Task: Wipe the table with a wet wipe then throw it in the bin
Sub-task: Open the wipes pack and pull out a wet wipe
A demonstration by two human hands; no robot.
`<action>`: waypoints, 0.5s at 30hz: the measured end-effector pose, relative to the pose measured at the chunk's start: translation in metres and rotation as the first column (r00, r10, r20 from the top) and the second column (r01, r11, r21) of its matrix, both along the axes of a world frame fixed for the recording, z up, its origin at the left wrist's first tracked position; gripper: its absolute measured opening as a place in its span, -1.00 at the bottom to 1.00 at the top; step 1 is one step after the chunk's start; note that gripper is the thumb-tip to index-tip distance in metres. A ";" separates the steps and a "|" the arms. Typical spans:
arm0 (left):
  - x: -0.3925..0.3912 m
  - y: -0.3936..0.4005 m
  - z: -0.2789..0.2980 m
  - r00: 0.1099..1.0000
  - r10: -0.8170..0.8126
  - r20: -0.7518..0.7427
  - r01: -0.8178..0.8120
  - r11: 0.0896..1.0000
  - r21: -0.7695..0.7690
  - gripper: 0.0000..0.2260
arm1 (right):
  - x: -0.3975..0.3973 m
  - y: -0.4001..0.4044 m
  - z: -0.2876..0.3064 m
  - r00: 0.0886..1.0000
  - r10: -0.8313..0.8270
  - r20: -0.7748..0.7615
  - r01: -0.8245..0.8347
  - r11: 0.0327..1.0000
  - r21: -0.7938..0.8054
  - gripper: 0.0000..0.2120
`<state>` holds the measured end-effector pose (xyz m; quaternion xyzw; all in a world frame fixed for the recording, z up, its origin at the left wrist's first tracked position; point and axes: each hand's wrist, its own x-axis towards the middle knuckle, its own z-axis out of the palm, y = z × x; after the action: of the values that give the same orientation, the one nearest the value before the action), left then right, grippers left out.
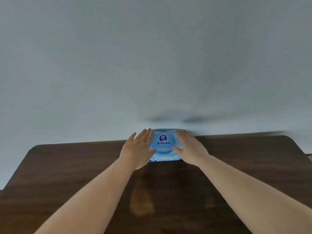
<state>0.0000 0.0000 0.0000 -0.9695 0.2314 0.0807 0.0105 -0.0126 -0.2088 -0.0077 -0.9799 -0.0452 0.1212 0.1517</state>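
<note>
A light blue pack of wet wipes (163,146) with a round dark blue logo lies flat at the far edge of the dark brown wooden table (67,166), against the wall. My left hand (137,148) rests open at the pack's left side, fingers spread, thumb on the pack's front. My right hand (190,148) is open at its right side, thumb touching the lid area. Both hands flank the pack; neither closes around it. No loose wipe and no bin are in view.
A plain pale grey wall (152,65) rises right behind the table's far edge. The table has rounded far corners at left (33,148) and right (287,137). A lighter worn patch (141,205) marks the tabletop in front of me.
</note>
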 end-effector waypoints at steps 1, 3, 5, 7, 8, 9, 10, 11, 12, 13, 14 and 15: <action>0.001 -0.001 -0.007 1.000 -0.008 -0.005 0.008 1.000 0.008 -0.40 | 0.002 0.002 -0.007 1.000 -0.008 -0.018 0.008 1.000 0.001 -0.32; 0.004 -0.002 -0.022 0.999 -0.006 -0.033 0.006 1.000 0.011 -0.39 | 0.006 0.004 -0.019 0.998 -0.011 -0.057 0.011 1.000 0.000 -0.30; 0.008 -0.004 -0.035 0.999 -0.011 -0.042 0.011 1.000 -0.001 -0.37 | 0.009 0.006 -0.030 0.996 -0.007 -0.084 0.007 1.000 0.007 -0.26; 0.011 -0.008 -0.044 0.999 -0.014 -0.039 0.014 1.000 -0.001 -0.35 | 0.009 0.007 -0.038 0.994 -0.003 -0.107 0.004 1.000 0.006 -0.23; 0.013 -0.009 -0.047 1.000 -0.009 -0.018 0.009 1.000 -0.004 -0.34 | 0.011 0.007 -0.040 0.994 -0.007 -0.107 0.008 1.000 0.013 -0.22; 0.016 -0.011 -0.050 1.000 -0.009 -0.004 0.009 1.000 -0.015 -0.33 | 0.011 0.006 -0.043 0.994 -0.010 -0.108 0.012 1.000 0.023 -0.21; 0.018 -0.012 -0.052 1.000 -0.006 0.000 0.006 1.000 -0.018 -0.33 | 0.012 0.006 -0.044 0.994 -0.014 -0.110 0.018 0.999 0.035 -0.21; 0.019 -0.014 -0.054 1.000 0.000 0.004 0.000 1.000 -0.023 -0.33 | 0.012 0.006 -0.046 0.993 -0.017 -0.113 0.023 0.998 0.050 -0.21; 0.020 -0.016 -0.054 1.000 0.005 0.009 -0.005 1.000 -0.026 -0.34 | 0.013 0.006 -0.048 0.993 -0.020 -0.120 0.027 0.998 0.063 -0.21; 0.021 -0.017 -0.054 1.000 0.009 0.020 -0.008 0.999 -0.034 -0.35 | 0.013 0.006 -0.050 0.992 -0.018 -0.122 0.027 0.997 0.070 -0.21; 0.023 -0.017 -0.053 0.999 0.010 0.034 -0.008 0.999 -0.046 -0.36 | 0.013 0.006 -0.051 0.992 -0.018 -0.124 0.028 0.997 0.077 -0.21; 0.025 -0.017 -0.052 0.998 0.004 0.056 -0.001 0.999 -0.048 -0.38 | 0.014 0.006 -0.053 0.992 -0.018 -0.129 0.029 0.996 0.083 -0.22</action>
<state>0.0250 -0.0169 -0.0523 -0.9716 0.2318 0.0478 -0.0063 0.0010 -0.2029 -0.0606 -0.9633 -0.0289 0.1798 0.1971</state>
